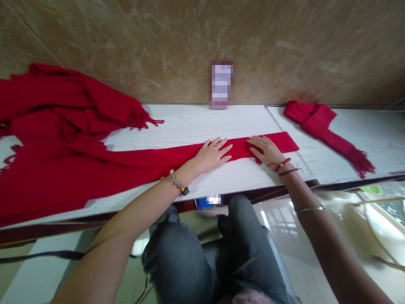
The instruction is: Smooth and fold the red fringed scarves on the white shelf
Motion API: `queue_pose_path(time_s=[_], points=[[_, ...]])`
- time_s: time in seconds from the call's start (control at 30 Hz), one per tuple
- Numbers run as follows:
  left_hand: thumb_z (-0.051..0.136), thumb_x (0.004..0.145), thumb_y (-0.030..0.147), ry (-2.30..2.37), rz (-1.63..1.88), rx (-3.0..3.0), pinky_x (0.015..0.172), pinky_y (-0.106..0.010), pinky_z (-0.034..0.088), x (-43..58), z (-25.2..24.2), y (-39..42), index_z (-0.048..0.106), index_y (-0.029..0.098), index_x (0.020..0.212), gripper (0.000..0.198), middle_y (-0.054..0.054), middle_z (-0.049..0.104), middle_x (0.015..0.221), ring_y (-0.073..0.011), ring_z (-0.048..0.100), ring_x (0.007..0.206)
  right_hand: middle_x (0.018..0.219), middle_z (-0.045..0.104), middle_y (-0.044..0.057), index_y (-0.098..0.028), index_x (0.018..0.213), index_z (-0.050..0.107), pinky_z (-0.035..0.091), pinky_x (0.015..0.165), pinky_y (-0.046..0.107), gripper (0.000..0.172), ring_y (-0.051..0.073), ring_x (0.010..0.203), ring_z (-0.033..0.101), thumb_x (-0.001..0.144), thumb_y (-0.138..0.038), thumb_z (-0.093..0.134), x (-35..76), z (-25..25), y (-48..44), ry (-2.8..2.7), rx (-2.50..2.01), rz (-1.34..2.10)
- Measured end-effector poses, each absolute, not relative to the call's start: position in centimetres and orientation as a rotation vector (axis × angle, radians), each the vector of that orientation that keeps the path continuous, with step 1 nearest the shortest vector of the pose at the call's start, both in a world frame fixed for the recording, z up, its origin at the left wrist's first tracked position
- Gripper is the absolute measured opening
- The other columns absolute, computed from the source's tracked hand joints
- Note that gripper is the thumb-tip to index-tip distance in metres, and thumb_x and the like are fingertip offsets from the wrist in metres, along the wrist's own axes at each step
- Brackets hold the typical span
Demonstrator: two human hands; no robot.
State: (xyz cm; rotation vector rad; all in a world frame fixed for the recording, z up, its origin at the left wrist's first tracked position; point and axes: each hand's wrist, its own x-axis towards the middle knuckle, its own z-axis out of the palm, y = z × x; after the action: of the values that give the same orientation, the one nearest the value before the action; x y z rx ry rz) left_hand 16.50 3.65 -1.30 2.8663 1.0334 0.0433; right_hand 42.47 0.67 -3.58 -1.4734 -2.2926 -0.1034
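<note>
A long red scarf [152,162] lies across the white table, folded into a narrow strip toward the right and wider at the left. My left hand [213,155] rests flat on the middle of the strip with fingers spread. Farther right, my right hand [264,148] lies on the scarf near its folded right end, fingers stretched out. A bit of fringe pokes out from under the strip's near edge, beside my right hand. Neither hand is closed around the cloth.
A heap of red fringed cloth [72,97] lies at the back left. Another red scarf [319,122], folded over itself, sits at the right. An upright blurred card-like item [221,84] stands by the marbled wall [158,46]. The white table [190,122] has a seam right of centre.
</note>
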Motion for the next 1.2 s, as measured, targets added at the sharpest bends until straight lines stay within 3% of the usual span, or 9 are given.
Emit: queue_pose_path(time_s=[0.13, 0.33, 0.6, 0.87, 1.07, 1.2], points=[[0.027, 0.099, 0.043, 1.039, -0.013, 2.863, 0.114, -0.046, 0.019, 16.5, -1.4, 3.7, 0.03, 0.024, 0.147, 0.052, -0.008, 0.021, 0.157, -0.027, 0.02, 0.143, 0.122, 0.064, 0.013, -0.015, 0.118, 0.065, 0.043, 0.101, 0.048, 0.039, 0.025, 0.117, 0.058, 0.089, -0.027, 0.041, 42.6, -3.6, 0.9, -2.306, -1.461, -0.127], [0.023, 0.1, 0.039, 1.05, 0.025, 2.837, 0.114, -0.044, 0.019, 16.2, -1.1, 3.9, 0.031, 0.026, 0.146, 0.049, -0.006, 0.02, 0.157, -0.0241, 0.02, 0.143, 0.134, 0.056, 0.01, -0.018, 0.129, 0.057, 0.038, 0.104, 0.052, 0.043, 0.027, 0.127, 0.048, 0.09, -0.032, 0.043, 42.1, -3.3, 0.8, -2.347, -1.473, -0.139], [0.027, 0.099, 0.039, 1.068, 0.021, 2.813, 0.114, -0.043, 0.018, 15.9, -1.6, 4.5, 0.033, 0.025, 0.146, 0.049, -0.006, 0.021, 0.157, -0.0237, 0.02, 0.143, 0.132, 0.058, 0.012, -0.015, 0.126, 0.06, 0.041, 0.103, 0.049, 0.042, 0.026, 0.124, 0.052, 0.089, -0.024, 0.041, 42.1, -3.4, 1.3, -2.384, -1.467, -0.154], [0.023, 0.1, 0.037, 1.178, 0.074, 2.83, 0.114, -0.037, 0.021, 15.6, -1.6, 4.7, 0.035, 0.021, 0.145, 0.05, -0.008, 0.027, 0.155, -0.0215, 0.025, 0.141, 0.132, 0.057, 0.013, -0.014, 0.124, 0.061, 0.038, 0.104, 0.052, 0.04, 0.028, 0.126, 0.05, 0.091, -0.028, 0.043, 40.7, -3.1, 0.7, -2.489, -1.32, -0.144], [0.023, 0.099, 0.042, 1.297, -0.04, 2.781, 0.114, -0.052, 0.016, 15.7, -1.3, 4.0, 0.026, 0.03, 0.148, 0.051, -0.004, 0.015, 0.158, -0.0286, 0.014, 0.144, 0.135, 0.056, 0.012, -0.017, 0.123, 0.062, 0.037, 0.105, 0.052, 0.039, 0.028, 0.129, 0.046, 0.088, -0.022, 0.044, 39.4, -2.8, 0.9, -2.463, -1.303, -0.136], [0.024, 0.096, 0.052, 1.443, -0.11, 2.647, 0.112, -0.058, 0.014, 16.1, -0.4, 3.1, 0.025, 0.028, 0.149, 0.058, -0.007, 0.01, 0.159, -0.034, 0.008, 0.144, 0.141, 0.049, 0.011, -0.02, 0.131, 0.055, 0.036, 0.105, 0.053, 0.043, 0.028, 0.133, 0.041, 0.091, -0.031, 0.046, 37.3, -2.9, 0.7, -2.416, -1.354, -0.117]])
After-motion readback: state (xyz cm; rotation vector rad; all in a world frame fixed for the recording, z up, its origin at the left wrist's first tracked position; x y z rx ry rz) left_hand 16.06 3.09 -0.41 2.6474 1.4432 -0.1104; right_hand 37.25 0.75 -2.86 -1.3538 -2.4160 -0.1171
